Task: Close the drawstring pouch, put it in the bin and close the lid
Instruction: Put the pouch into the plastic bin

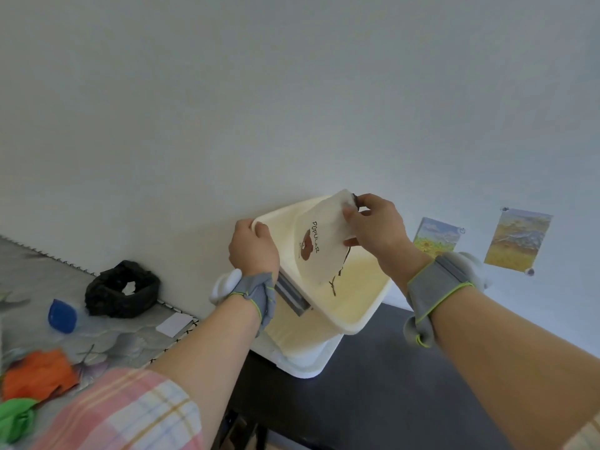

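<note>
A cream drawstring pouch (pixel 319 241) printed with "POPULAR" and a brown figure hangs in front of the raised lid of the bin. My right hand (pixel 373 227) pinches the pouch's gathered top, and its dark cords dangle below. The bin (pixel 302 355) is white with a cream lid (pixel 354 303) tilted up and open. My left hand (pixel 253 251) grips the lid's upper left edge. Both wrists wear grey bands.
The bin stands on a dark table (pixel 389 391) against a pale wall. To the left, on a patterned surface, lie a black crumpled bag (pixel 121 289), a blue-capped bottle (pixel 63 316), a white card (pixel 173 323), and orange (pixel 39 373) and green cloth (pixel 16 420). Two pictures (pixel 516 240) hang at right.
</note>
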`<action>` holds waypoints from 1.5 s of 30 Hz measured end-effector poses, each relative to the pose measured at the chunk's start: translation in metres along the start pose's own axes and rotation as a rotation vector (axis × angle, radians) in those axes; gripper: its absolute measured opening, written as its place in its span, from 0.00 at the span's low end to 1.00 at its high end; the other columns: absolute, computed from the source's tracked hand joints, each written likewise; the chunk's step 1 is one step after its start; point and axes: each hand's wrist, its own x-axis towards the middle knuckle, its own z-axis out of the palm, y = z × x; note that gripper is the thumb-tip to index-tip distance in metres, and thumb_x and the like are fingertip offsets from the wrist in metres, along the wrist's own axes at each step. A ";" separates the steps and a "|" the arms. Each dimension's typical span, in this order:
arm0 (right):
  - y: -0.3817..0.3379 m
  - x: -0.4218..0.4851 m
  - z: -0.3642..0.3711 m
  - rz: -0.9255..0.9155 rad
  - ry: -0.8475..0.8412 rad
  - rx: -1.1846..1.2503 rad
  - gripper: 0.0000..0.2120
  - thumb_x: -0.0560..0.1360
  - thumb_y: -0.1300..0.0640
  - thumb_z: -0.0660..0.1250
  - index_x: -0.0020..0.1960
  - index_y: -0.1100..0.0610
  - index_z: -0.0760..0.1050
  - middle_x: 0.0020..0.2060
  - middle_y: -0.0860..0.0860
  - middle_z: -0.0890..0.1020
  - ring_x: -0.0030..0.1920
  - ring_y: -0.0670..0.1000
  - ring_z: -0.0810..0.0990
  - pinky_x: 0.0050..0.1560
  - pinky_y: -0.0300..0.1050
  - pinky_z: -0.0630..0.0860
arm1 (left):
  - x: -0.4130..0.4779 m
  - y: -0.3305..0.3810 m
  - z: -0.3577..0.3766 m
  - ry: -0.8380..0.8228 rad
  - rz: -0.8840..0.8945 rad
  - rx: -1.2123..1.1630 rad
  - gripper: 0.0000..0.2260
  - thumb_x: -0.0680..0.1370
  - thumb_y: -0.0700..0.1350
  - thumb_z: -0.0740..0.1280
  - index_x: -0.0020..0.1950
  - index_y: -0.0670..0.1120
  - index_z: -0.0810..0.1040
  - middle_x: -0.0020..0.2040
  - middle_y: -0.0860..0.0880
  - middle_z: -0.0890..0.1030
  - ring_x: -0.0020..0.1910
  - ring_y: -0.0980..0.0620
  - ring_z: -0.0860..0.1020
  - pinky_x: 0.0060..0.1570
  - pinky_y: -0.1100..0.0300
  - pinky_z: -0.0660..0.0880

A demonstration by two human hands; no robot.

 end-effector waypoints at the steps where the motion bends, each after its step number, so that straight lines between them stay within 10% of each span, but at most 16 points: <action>1: 0.000 -0.001 -0.002 0.004 -0.012 -0.002 0.08 0.78 0.57 0.62 0.55 0.55 0.76 0.44 0.54 0.80 0.33 0.54 0.81 0.49 0.55 0.82 | -0.001 0.004 0.000 0.000 0.028 -0.003 0.13 0.80 0.43 0.57 0.59 0.38 0.75 0.55 0.37 0.80 0.54 0.37 0.76 0.50 0.52 0.70; 14: 0.065 -0.022 -0.112 0.128 0.074 -0.085 0.10 0.77 0.56 0.64 0.56 0.56 0.77 0.38 0.52 0.80 0.36 0.57 0.82 0.51 0.58 0.81 | -0.091 0.066 0.067 -0.357 0.403 -0.111 0.12 0.79 0.44 0.59 0.57 0.43 0.77 0.52 0.45 0.83 0.51 0.44 0.78 0.52 0.56 0.72; 24: 0.126 -0.048 -0.166 0.266 0.167 -0.033 0.05 0.76 0.59 0.63 0.51 0.55 0.76 0.40 0.55 0.80 0.41 0.61 0.83 0.50 0.59 0.82 | -0.142 0.066 0.113 -0.572 0.449 -0.155 0.11 0.79 0.43 0.60 0.56 0.44 0.79 0.48 0.50 0.81 0.47 0.51 0.76 0.45 0.65 0.68; 29: 0.148 -0.050 -0.178 0.354 0.180 0.178 0.06 0.78 0.64 0.60 0.54 0.60 0.73 0.43 0.57 0.77 0.37 0.52 0.78 0.33 0.41 0.82 | -0.143 0.059 0.122 -0.642 0.402 -0.181 0.10 0.79 0.44 0.60 0.55 0.45 0.80 0.48 0.50 0.81 0.50 0.48 0.79 0.52 0.57 0.74; 34: 0.171 -0.050 -0.175 0.488 0.203 0.193 0.10 0.79 0.67 0.58 0.59 0.64 0.71 0.50 0.59 0.75 0.44 0.58 0.77 0.43 0.51 0.80 | -0.130 0.056 0.123 -0.692 0.363 -0.209 0.11 0.79 0.42 0.60 0.56 0.43 0.79 0.50 0.48 0.81 0.50 0.50 0.77 0.53 0.59 0.72; 40: 0.177 -0.042 -0.189 0.484 0.203 -0.374 0.18 0.76 0.56 0.65 0.64 0.61 0.71 0.54 0.59 0.79 0.55 0.63 0.79 0.58 0.57 0.77 | -0.121 0.056 0.133 -0.733 0.342 -0.208 0.11 0.79 0.42 0.59 0.57 0.43 0.79 0.50 0.49 0.80 0.50 0.51 0.76 0.53 0.58 0.72; 45: 0.172 -0.049 -0.219 0.219 0.513 -0.492 0.16 0.75 0.65 0.58 0.61 0.58 0.76 0.56 0.55 0.81 0.50 0.57 0.79 0.47 0.43 0.72 | -0.111 0.055 0.141 -0.738 0.351 -0.191 0.11 0.79 0.42 0.59 0.57 0.42 0.79 0.50 0.48 0.79 0.50 0.50 0.76 0.53 0.58 0.71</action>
